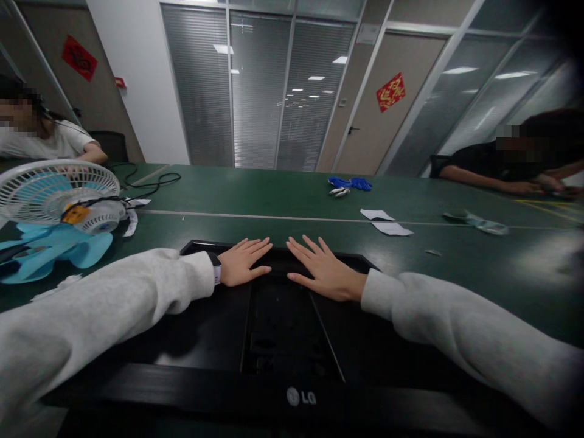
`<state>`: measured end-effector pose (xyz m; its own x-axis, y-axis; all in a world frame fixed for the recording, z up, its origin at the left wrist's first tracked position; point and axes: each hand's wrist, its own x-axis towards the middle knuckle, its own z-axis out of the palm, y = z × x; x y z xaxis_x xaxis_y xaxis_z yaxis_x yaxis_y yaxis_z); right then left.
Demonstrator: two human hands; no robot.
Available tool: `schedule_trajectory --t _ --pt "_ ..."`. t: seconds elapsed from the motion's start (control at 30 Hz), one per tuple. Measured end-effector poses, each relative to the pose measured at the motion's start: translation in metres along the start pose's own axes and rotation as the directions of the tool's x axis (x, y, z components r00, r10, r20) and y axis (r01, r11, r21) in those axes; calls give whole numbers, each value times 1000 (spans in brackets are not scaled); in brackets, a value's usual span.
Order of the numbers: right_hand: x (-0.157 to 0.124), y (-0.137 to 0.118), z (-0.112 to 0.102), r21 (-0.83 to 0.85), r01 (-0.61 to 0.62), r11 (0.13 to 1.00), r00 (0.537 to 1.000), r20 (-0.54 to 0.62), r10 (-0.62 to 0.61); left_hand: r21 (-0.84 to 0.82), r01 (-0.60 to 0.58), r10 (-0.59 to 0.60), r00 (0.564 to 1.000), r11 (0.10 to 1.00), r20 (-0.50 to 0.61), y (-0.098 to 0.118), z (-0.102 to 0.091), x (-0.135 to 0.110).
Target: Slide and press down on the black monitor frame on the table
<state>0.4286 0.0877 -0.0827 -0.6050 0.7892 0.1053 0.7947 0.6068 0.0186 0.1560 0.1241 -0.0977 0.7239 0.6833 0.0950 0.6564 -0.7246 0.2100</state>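
A black LG monitor (292, 340) lies on the green table (283, 194) right in front of me, its logo at the near edge. My left hand (244, 261) rests flat on its far part, fingers stretched out and together, holding nothing. My right hand (323, 271) lies flat beside it with fingers spread, also holding nothing. The two hands are a few centimetres apart. Both arms wear light grey sleeves, and a watch strap shows at my left wrist.
A white-caged fan (59, 194) and loose light-blue fan blades (59, 249) lie at the left with a black cable. Blue gloves (350, 182), paper pieces (385, 222) and a plastic bag (479, 222) lie farther out. One person sits at the far left, another at the far right.
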Motion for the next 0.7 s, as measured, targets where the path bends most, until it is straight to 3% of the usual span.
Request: schedule_trajectory --t 0.17,0.7 --pt "2 3 4 47 55 997 998 26 -56 -16 -9 9 1000 1000 23 -3 2 1" --pt "2 4 7 65 74 995 997 -22 -72 -19 -34 33 999 999 -22 -2 1 0"
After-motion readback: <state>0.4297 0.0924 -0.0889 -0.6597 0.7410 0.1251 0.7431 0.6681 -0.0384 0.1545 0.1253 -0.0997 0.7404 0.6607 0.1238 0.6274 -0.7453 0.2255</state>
